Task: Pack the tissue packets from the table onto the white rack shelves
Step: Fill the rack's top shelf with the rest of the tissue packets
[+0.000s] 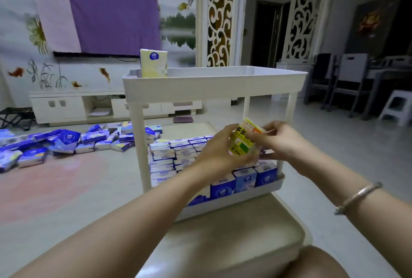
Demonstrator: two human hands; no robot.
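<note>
A living room in dim, even light, its pale tiled floor (347, 148) shining faintly.

A purple cloth (111, 23) drapes a wall-mounted screen on a floral mural wall (22, 32) painted with goldfish, above a low white cabinet (66, 108). White scrollwork screens (219, 14) flank a dark doorway (267, 32); grey chairs (347, 81) and a white step stool (396, 108) stand at right.

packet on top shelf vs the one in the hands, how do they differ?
The top-shelf packet is pale yellow-white with a round blue logo; the held packet is bright yellow with bold dark characters and orange and green patches.
The top-shelf packet stands upright, untouched, at the left end of the rack; the held packet is tilted, gripped between the left hand and right hand in front of the lower shelf.
Both are small rectangular packets.
</note>
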